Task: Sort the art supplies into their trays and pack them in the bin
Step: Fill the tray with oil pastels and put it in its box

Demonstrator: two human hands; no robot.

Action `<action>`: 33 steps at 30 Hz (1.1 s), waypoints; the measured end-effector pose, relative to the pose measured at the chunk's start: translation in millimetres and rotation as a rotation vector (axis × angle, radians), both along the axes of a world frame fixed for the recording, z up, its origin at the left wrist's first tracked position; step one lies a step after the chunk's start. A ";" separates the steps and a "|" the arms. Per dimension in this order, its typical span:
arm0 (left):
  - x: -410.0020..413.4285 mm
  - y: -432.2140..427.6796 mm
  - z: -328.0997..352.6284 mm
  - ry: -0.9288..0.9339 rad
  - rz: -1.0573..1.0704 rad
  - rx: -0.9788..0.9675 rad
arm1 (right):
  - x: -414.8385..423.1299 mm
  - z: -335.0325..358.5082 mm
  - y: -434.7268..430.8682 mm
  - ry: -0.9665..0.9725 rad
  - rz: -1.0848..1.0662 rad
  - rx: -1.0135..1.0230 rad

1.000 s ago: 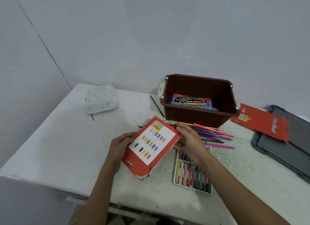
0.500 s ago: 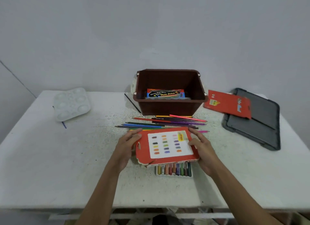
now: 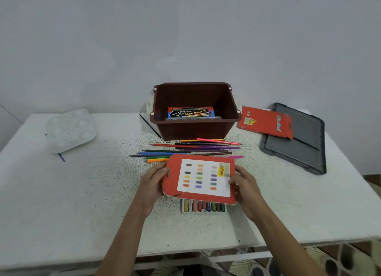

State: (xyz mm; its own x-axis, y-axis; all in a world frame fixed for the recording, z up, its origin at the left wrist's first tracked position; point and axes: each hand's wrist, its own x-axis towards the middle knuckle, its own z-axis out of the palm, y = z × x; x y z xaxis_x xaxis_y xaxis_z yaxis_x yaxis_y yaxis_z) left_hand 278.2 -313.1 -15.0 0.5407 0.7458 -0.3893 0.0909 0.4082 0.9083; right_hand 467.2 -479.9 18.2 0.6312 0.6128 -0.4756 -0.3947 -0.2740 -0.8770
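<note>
I hold the red crayon box (image 3: 201, 178) over the far part of the crayon tray (image 3: 203, 206), near the counter's (image 3: 82, 193) front. My left hand (image 3: 152, 185) and right hand (image 3: 246, 190) each take a short side, fingers curled round it. Its white panel shows colour swatches. Beyond lie loose coloured pencils (image 3: 191, 149), then the brown bin (image 3: 193, 129), holding a box reading "Water Colours" (image 3: 190, 112).

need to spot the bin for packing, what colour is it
Dark brown bin, seen best in the head view.

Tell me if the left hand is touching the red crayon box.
Touching. The head view shows the left hand gripping one edge of the red crayon box; the right hand holds the opposite edge.
</note>
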 end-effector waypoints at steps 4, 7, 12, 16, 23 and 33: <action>-0.4 -0.5 6.8 0.039 0.002 0.146 | -1.7 5.6 -1.3 -0.073 0.039 -0.003; -5.2 0.6 13.9 0.012 -0.008 0.264 | -2.2 11.2 0.2 -0.147 0.034 0.058; -14.8 -2.5 28.1 -0.144 0.003 0.332 | -7.2 18.9 1.0 -0.213 0.040 0.211; -20.7 1.1 21.3 -0.223 0.053 0.230 | -10.6 13.4 3.1 -0.047 -0.006 0.310; -27.6 4.8 -0.5 -0.314 0.067 -0.014 | -16.9 13.6 6.4 0.129 -0.072 0.250; -11.0 -8.4 6.5 -0.316 0.067 -0.167 | -12.5 2.6 9.2 0.036 -0.093 0.097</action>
